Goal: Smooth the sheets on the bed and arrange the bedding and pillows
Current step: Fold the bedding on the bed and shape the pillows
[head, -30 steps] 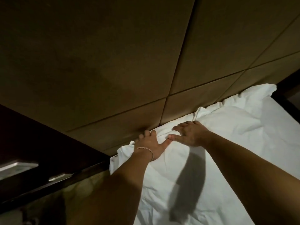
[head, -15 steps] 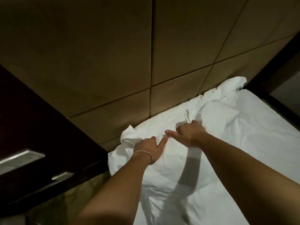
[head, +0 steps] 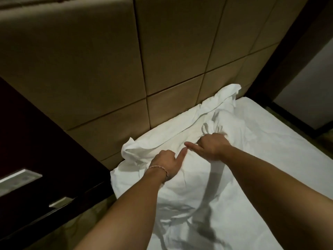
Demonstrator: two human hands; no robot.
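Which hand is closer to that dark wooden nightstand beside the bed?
Left. The left hand grips the white bedding at the bed's near corner, next to the nightstand; the right hand grips bedding further along the headboard.

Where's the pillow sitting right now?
In the head view the pillow lies at the bed's left head corner against the padded headboard, with the left hand and right hand gripping its bunched far edge.
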